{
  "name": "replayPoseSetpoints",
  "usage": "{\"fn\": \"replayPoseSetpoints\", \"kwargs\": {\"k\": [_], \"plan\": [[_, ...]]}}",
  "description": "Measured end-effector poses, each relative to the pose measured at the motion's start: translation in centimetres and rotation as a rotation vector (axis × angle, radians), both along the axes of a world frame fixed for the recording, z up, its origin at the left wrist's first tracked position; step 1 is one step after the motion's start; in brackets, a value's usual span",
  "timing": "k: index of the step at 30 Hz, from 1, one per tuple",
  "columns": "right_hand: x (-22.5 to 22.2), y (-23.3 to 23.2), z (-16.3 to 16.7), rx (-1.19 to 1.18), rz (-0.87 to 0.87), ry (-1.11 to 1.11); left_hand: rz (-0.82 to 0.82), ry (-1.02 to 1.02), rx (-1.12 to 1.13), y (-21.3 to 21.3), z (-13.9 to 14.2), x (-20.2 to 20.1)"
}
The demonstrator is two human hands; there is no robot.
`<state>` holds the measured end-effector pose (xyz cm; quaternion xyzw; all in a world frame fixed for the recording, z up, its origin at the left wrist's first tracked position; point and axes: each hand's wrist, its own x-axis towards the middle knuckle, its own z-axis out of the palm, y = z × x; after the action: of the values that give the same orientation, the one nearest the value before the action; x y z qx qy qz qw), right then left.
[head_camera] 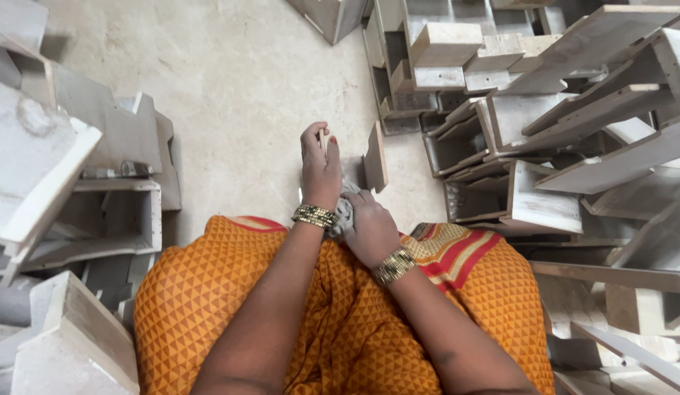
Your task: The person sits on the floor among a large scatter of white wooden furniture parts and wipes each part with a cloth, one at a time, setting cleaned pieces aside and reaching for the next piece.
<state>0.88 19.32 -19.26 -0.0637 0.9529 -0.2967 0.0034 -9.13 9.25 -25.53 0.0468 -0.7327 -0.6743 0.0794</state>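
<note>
Clasped around a thin wooden piece (324, 140) at frame centre, the left hand (319, 170) holds it upright. Just lower right, the right hand (369, 228) closes on a grey cloth (345, 212), pressing beside a small wooden panel (375, 157). Stacked wooden frames (545, 124) fill the upper right.

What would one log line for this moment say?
left hand: holds small wooden piece | right hand: presses grey cloth | stacked wooden parts around

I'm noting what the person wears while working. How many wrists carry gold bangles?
2: a stack of bangles on the left hand's wrist, and another set on the right hand's wrist.
</note>
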Motion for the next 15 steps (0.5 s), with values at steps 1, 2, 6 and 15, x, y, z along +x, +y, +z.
{"fn": "replayPoseSetpoints", "kwargs": {"k": [1, 2, 6, 15], "plan": [[0.4, 0.2, 0.9, -0.076, 0.001, 0.074, -0.006, -0.012, 0.044, 0.0, -0.2, -0.3], [0.6, 0.5, 1.5, -0.150, 0.002, 0.142, -0.018, 0.033, 0.050, 0.0, -0.4, -0.5], [-0.3, 0.4, -0.6, -0.764, -0.082, 0.197, -0.045, 0.118, -0.051, 0.3, -1.1, -0.4], [-5.0, -0.8, -10.2, -1.125, -0.274, 0.098, -0.169, 0.074, -0.070, 0.5, -0.7, 0.5]]}}
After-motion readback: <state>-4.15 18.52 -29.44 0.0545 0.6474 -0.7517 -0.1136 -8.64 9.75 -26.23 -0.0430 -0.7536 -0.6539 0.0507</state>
